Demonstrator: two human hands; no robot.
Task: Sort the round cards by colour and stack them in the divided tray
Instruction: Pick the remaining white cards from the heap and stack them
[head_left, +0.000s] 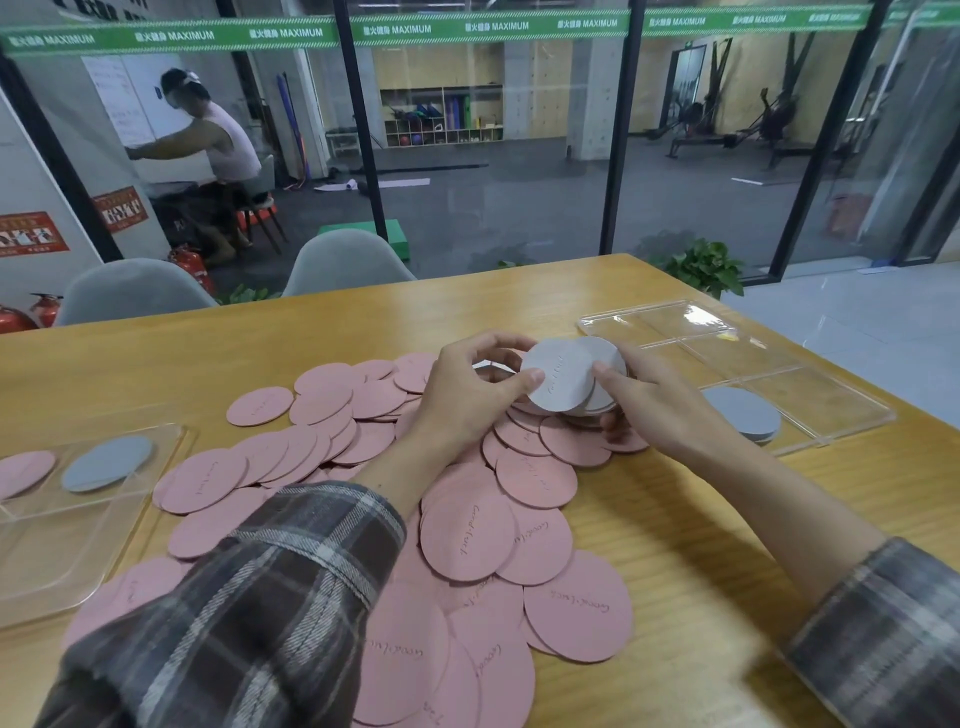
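A wide heap of pink round cards (467, 530) covers the middle of the wooden table. Above its far end, both hands hold a small bunch of grey round cards (563, 379). My left hand (475, 389) pinches the front grey card at its left edge with thumb and fingers. My right hand (649, 405) grips the bunch from the right, thumb on the front card. The clear divided tray (810, 364) lies at the right; its near compartment holds a stack of grey cards (743, 413).
A second clear tray (67, 525) at the left holds a pink card (23, 470) and a grey card (106, 462). Two grey chairs (345, 262) stand behind the table's far edge, before a glass wall. A person sits beyond the glass.
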